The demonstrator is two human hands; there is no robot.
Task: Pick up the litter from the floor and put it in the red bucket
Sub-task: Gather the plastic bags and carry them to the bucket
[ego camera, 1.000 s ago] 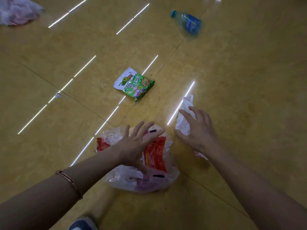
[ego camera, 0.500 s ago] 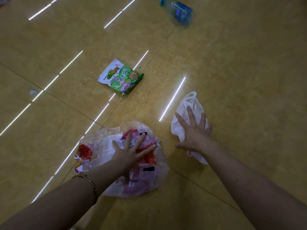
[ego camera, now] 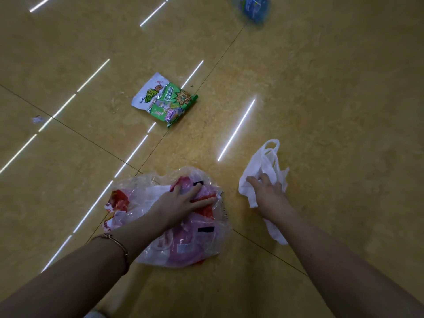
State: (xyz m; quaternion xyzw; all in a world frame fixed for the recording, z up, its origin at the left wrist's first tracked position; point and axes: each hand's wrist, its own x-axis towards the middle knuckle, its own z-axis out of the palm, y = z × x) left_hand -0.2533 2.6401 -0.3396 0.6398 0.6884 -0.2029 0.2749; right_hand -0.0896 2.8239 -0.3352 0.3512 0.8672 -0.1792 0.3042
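One clear bag, one white bag, one packet, seemingly one bottle.

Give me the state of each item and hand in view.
Left hand, fingers spread, pressing flat on the clear plastic bag.
Clear plastic bag, crumpled on the floor, not lifted.
Right hand, on the white plastic bag; grip unclear.
White plastic bag, crumpled on the floor.
Green snack packet, flat on the floor, untouched.
Blue bottle, lying down, partly out of frame.
Paper scrap, on the floor, untouched.
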